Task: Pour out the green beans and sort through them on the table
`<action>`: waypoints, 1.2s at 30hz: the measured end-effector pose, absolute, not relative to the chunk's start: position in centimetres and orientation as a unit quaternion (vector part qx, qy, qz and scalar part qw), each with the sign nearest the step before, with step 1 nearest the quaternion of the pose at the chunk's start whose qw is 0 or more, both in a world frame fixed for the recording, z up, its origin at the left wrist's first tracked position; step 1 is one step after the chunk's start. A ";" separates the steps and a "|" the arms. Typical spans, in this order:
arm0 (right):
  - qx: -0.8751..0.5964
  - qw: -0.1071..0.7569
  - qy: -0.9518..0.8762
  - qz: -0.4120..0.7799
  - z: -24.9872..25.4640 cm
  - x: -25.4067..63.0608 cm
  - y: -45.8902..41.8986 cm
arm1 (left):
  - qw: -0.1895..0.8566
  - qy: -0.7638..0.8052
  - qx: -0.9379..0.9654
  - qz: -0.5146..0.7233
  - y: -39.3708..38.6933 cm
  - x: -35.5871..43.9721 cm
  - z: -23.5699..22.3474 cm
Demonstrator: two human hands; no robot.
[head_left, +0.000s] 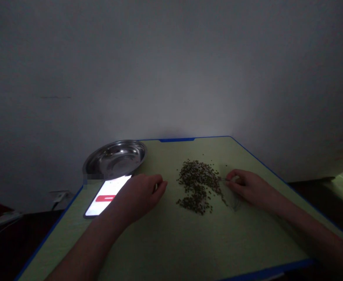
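A loose pile of small dark green-brown grains (197, 177), perhaps beans or seeds, is spread on the pale green table (165, 242). To its left, my left hand (146, 191) hovers with the fingers curled closed; whatever may be between them is hidden. At the pile's right edge, my right hand (243, 185) pinches what looks like a clear plastic bag (232, 201), which hangs down onto the tabletop beside the grains. Under my left forearm lies a phone (101, 207) with a bright screen and a red bar, partly covered by the arm.
A shiny steel basin (115, 158) stands at the table's back left corner, just behind the phone. Blue edging runs round the table, and a grey wall (171, 78) rises behind it. A plug with a cable (59, 197) shows at the left.
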State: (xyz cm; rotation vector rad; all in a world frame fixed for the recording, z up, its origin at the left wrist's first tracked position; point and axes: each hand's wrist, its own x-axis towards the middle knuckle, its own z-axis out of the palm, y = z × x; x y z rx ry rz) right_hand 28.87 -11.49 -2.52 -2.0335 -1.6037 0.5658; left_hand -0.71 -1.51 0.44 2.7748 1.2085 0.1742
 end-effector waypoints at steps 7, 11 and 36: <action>-0.717 0.235 -0.616 0.226 -1.4 25.1 -8.0 | 0.055 0.397 0.915 0.059 -1.6 -0.8 0.0; -0.683 0.225 -0.669 0.187 -0.4 24.4 -7.2 | 0.052 0.405 0.911 0.057 -1.6 -0.7 0.0; -0.688 0.234 -0.664 0.177 -3.5 29.8 -1.9 | 0.013 0.407 0.912 0.051 -1.4 -0.8 -0.9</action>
